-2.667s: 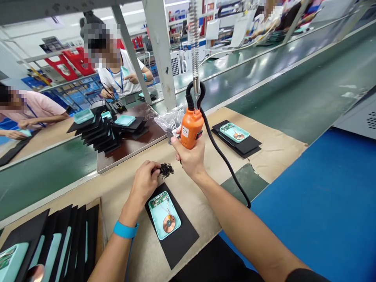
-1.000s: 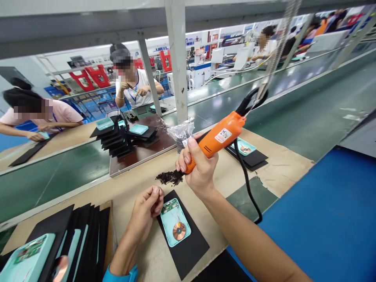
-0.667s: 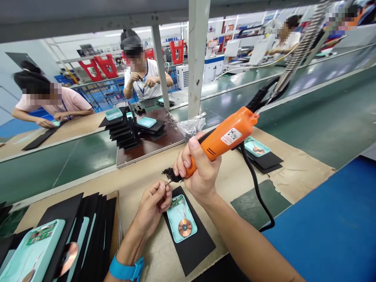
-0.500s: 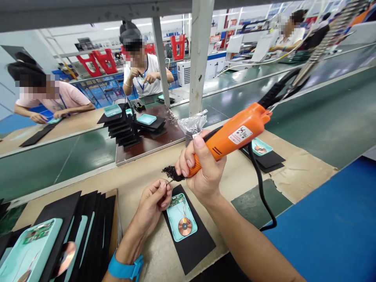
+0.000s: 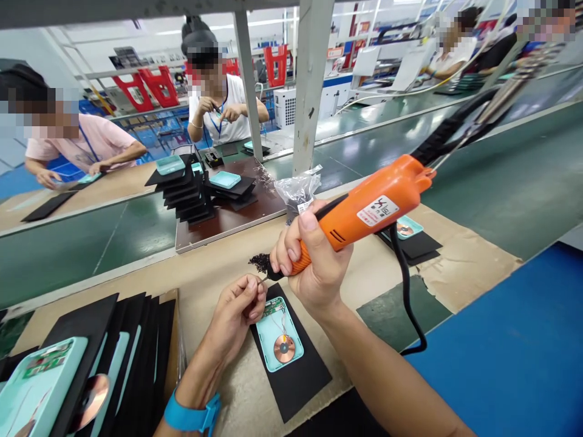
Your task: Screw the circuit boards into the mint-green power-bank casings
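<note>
My right hand (image 5: 319, 252) is wrapped round an orange electric screwdriver (image 5: 373, 203), tilted with its bit pointing down and left. The fingers of my left hand (image 5: 239, 303) are pinched together at the bit's tip; whatever they hold there is hidden. Just below lies an open light-teal case (image 5: 266, 343) with a green circuit board (image 5: 274, 306) at its top end and a round copper coil (image 5: 285, 349) near its bottom. Under the case is a black sheet (image 5: 303, 391). A pile of small black screws (image 5: 259, 261) sits behind the bit.
At lower left stand stacked black sheets (image 5: 93, 315) with teal cases (image 5: 54, 388) among them. Behind the screws is a clear plastic bag (image 5: 296, 189). Another case (image 5: 409, 227) lies right of the screwdriver, whose black cable (image 5: 407, 291) hangs down. Co-workers sit across the bench.
Both hands and the screwdriver keep nearly the same pose. The view has shifted slightly, and the co-worker at far left appears further left.
</note>
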`<state>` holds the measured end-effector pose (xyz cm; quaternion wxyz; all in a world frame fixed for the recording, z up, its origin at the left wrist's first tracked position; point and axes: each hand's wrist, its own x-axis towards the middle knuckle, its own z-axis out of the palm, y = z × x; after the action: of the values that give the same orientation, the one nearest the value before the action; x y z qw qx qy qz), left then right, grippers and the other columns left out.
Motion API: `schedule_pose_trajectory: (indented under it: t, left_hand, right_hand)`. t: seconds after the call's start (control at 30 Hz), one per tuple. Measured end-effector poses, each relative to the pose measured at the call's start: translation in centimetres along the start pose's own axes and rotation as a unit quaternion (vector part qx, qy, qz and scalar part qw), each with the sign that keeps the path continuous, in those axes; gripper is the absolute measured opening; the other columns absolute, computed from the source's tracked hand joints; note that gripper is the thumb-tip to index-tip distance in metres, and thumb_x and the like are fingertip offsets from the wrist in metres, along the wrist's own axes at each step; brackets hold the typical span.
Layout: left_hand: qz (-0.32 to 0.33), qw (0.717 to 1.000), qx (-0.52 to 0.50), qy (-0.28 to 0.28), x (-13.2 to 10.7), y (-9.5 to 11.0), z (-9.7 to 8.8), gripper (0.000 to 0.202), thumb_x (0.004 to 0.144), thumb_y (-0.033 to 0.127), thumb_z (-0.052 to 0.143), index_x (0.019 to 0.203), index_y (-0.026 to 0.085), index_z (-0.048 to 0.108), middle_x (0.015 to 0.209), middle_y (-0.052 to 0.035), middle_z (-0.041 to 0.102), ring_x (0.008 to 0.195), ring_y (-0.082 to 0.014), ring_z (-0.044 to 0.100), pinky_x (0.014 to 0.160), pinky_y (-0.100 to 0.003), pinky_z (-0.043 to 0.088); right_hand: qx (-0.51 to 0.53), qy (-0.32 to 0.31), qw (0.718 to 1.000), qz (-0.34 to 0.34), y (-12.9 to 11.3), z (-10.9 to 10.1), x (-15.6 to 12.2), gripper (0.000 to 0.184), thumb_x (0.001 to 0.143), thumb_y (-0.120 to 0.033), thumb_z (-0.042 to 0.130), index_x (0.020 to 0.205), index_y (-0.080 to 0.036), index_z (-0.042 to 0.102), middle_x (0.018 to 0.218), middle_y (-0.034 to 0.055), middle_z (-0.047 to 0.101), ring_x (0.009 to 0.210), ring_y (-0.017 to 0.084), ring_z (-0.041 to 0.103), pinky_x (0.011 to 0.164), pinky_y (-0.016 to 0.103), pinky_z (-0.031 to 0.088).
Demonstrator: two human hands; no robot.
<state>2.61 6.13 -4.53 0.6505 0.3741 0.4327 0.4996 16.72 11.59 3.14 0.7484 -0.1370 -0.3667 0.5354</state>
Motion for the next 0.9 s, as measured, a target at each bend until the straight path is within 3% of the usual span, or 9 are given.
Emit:
schedule_pose_trajectory:
  t: [0.33,0.9]
  left_hand:
    - [0.005,0.999,0.05,-0.001,0.0,-0.1,-0.4,0.058,0.091,0.071,0.081,0.078,0.019,0.061,0.071,0.0043,0.045,0.056,-0.0075,0.031,0.056,-0.028,0.018]
    - [0.014,0.998,0.055,-0.015,-0.3,-0.2,-1.0,0.052,0.097,0.066,0.076,0.081,0.019,0.061,0.068,0.0046,0.044,0.058,-0.0095,0.031,0.057,-0.028,0.02]
  right_hand:
    - [-0.016,-0.014,1.0,0.012,-0.3,0.2,-0.4,0.034,0.099,-0.046,0.082,0.1,-0.029,0.053,0.056,-0.014,0.044,0.036,0.009,0.042,0.037,0.025,0.042]
    - [-0.031,-0.004,1.0,0.001,-0.3,0.6,-0.7,0.032,0.098,-0.042,0.084,0.103,-0.03,0.054,0.054,-0.0148,0.045,0.034,0.01,0.039,0.036,0.026,0.041]
